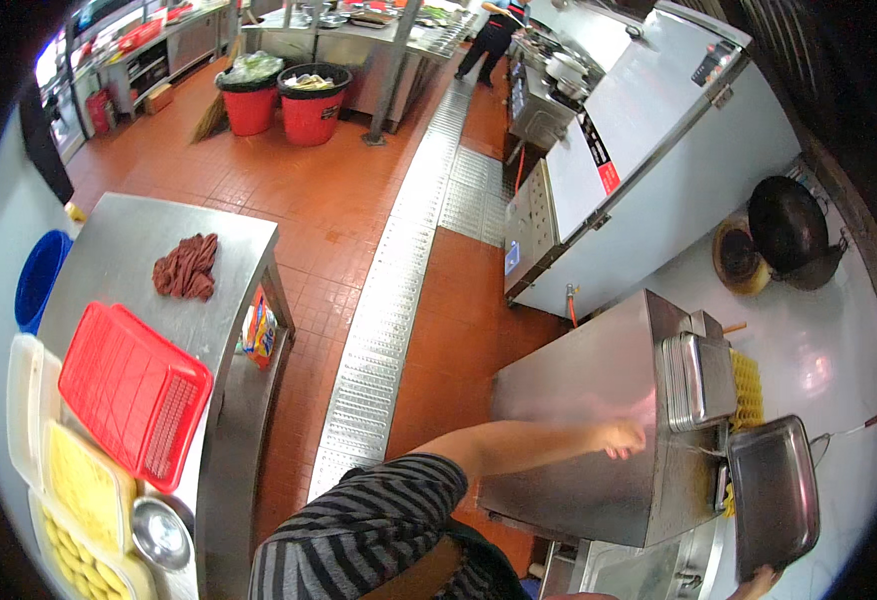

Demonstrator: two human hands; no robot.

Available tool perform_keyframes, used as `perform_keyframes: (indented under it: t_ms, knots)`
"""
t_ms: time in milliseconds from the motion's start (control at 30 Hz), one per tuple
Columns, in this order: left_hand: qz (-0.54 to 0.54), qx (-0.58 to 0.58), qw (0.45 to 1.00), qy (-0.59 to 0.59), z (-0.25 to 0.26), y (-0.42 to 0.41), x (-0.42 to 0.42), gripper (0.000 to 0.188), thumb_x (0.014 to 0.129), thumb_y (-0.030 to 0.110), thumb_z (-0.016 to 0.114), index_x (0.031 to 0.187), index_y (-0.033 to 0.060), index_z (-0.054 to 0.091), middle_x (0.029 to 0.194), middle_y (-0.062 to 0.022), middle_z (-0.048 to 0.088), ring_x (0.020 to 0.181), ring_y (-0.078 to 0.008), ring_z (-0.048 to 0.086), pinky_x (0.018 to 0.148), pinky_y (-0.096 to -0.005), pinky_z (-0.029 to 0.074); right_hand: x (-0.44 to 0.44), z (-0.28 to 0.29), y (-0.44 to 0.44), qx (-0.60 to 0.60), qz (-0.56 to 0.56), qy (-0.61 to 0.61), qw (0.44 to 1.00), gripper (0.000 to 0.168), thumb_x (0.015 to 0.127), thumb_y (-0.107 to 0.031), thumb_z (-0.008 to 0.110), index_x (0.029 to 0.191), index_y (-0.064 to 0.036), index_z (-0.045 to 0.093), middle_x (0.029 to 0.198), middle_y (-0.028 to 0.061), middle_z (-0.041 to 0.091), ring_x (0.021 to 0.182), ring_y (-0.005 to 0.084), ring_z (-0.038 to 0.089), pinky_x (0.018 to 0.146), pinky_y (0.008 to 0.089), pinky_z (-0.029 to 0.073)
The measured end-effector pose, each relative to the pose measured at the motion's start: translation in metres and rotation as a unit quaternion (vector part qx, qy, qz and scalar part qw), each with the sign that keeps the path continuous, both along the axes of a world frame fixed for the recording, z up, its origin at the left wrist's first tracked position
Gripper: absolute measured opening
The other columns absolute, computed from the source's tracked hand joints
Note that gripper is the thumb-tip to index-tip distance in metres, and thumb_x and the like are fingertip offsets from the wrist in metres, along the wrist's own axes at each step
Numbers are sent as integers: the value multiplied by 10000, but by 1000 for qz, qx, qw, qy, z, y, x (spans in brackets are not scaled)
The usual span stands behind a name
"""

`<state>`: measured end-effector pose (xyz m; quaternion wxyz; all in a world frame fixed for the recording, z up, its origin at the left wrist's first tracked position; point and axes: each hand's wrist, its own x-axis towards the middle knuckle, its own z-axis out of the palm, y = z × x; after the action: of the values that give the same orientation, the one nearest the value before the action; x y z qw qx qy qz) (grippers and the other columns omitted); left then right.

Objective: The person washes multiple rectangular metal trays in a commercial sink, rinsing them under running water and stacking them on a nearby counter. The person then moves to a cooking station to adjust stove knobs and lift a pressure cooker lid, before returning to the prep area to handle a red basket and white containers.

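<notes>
My right hand [759, 582], partly cut off at the lower edge, grips the near end of a rectangular stainless-steel tray [776, 495] tilted up on its side. My left hand [622, 439] reaches over the side of a tall stainless-steel cabinet [573, 405], its fingers curled. Blur hides whether it holds anything; a thin metal piece [697, 448] shows just beyond it. On the cabinet top, a stack of steel trays [697, 382] stands on edge beside a yellow egg-crate-like tray [746, 390].
A steel table [145, 225] at left bears a brown cloth [187, 268], red baskets [134, 390], food tubs [82, 487] and a steel bowl [160, 532]. Woks [787, 225] hang at right. A grated drain [371, 322] crosses the floor towards a person [491, 41] and red bins [314, 112].
</notes>
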<state>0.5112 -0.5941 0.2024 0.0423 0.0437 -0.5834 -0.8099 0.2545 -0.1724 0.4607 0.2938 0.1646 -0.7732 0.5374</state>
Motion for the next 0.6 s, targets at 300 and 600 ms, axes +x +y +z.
perform_keyframes:
  t_ms: [300,600]
  knots:
    - [87,245,965,-40,-127,-178,93,333,882,258,532,1110,16,532,967,-103,613,788,-209,614,624,-330,497,-16,17,-234,297,-157,303,892,669,722,5,430,1346,-233,390,1313,60,471,1182,241,462,943,356,396]
    - [245,34,942,-225,-90,-189,68,204,860,198,567,1007,57,586,816,-34,605,693,-132,574,599,-287,469,8,-84,-343,515,-124,364,766,815,661,57,545,1356,-320,347,1160,88,518,872,282,568,770,405,495]
